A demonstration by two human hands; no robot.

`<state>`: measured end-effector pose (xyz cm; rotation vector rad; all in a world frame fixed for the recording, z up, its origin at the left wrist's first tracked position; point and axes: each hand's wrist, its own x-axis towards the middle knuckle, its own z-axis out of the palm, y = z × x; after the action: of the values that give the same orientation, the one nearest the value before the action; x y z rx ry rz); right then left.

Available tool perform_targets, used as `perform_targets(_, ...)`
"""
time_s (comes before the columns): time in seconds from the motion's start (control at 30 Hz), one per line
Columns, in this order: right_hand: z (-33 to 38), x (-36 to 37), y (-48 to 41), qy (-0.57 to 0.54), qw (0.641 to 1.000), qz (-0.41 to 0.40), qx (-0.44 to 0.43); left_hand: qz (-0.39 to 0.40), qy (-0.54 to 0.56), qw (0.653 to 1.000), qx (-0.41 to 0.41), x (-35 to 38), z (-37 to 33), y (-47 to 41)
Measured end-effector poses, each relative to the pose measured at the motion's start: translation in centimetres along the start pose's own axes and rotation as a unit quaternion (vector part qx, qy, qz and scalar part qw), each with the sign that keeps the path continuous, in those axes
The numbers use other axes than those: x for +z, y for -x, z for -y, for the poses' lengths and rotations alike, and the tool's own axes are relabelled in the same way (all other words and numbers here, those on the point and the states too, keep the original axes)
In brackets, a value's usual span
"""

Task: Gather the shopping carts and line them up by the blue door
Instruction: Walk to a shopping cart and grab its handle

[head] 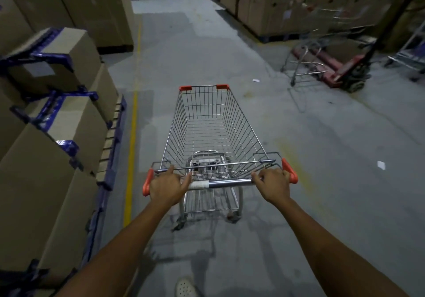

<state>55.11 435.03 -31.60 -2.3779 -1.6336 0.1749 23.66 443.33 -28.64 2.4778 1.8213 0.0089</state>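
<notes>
Grasping the cart handle (220, 183), left hand (165, 187) and right hand (273, 185) grip opposite ends.

second shopping cart (322, 44) far right is pretty smeared, wires hard to make out, and it partly covers the red pallet jack (345, 71) behind it. blue trolley (411, 50) is cut off by the right edge. shoe (185, 287) is clipped at the bottom, box stack (34, 158) runs off the left

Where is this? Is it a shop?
Probably a warehouse or a shop's stockroom: tall stacks of cardboard boxes on pallets, a red pallet jack, and a yellow line painted on the bare floor.
</notes>
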Motion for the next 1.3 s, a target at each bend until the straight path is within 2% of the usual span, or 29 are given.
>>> perform_targets(0.37,-3.3,-1.0,-2.7,-0.004,0.995,-0.057,0.087,-0.001,0.002,0.997,0.083,0.5,-4.1,-9.1)
perform_targets(0.5,-4.4,-1.1,-5.7,0.009,0.989,-0.100,0.112,-0.002,0.002,0.993,0.116,0.5,-6.0,-14.2)
perform_targets(0.9,-8.8,-2.3,-16.8,0.019,0.968,-0.116,0.223,0.028,0.003,0.972,0.234,-0.5,-13.8,-31.6)
perform_targets(1.07,-10.3,-2.2,-19.8,0.048,0.953,-0.061,0.293,0.029,0.008,0.958,0.286,0.2,-16.9,-38.1)
perform_targets(1.3,-13.2,-5.1,-24.7,0.115,0.952,0.011,0.282,0.028,-0.005,0.935,0.353,0.4,-22.6,-45.8)
